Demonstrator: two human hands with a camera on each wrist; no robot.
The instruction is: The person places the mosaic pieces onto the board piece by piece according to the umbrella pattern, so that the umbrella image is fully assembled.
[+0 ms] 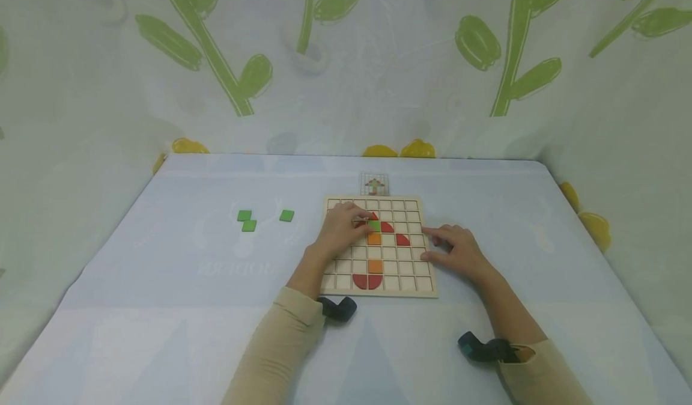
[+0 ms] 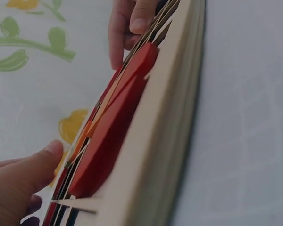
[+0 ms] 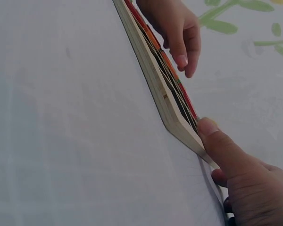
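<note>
A wooden grid board (image 1: 408,267) lies on the table beneath my left hand (image 1: 339,231). That hand reaches over its upper left part, thumb and fingertips right at a green square tile (image 1: 375,226) in the grid; the right wrist view shows nothing held between them. An orange tile (image 1: 374,239) sits just below the green one, another orange tile (image 1: 375,266) lower down. Red quarter-round tiles (image 1: 402,240) lie to the right and at the bottom; one red piece above the green tile is partly hidden by fingers. My right hand (image 1: 459,252) touches the board's right edge with thumb and index finger.
Several loose green tiles (image 1: 249,226) lie left of the board. A small pattern card (image 1: 374,184) with a coloured figure stands at the board's far edge. Dark wrist-worn devices (image 1: 337,310) hang by both sleeves. A leaf-printed curtain (image 1: 367,92) surrounds the pale table (image 1: 162,333).
</note>
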